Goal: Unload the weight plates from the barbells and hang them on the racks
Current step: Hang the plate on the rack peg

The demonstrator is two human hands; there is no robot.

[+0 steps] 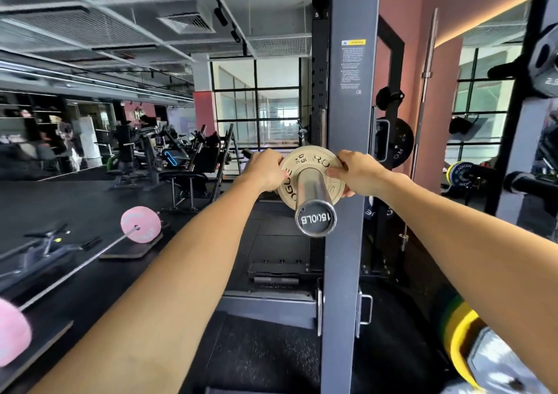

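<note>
Metal and hard, the small tan plate (305, 164) sits on the shiny bar sleeve (314, 200), looks light and will not bend, and the left hand (265, 171) and right hand (357, 174) pinch its two side edges, a good place to hold.

A small tan weight plate (305, 164) marked 0.5 KG sits upright on the chrome barbell sleeve (314, 200), well back from the sleeve's end cap stamped 1500LB. The sleeve juts toward me, just beside the dark grey rack upright (350, 106).
</note>
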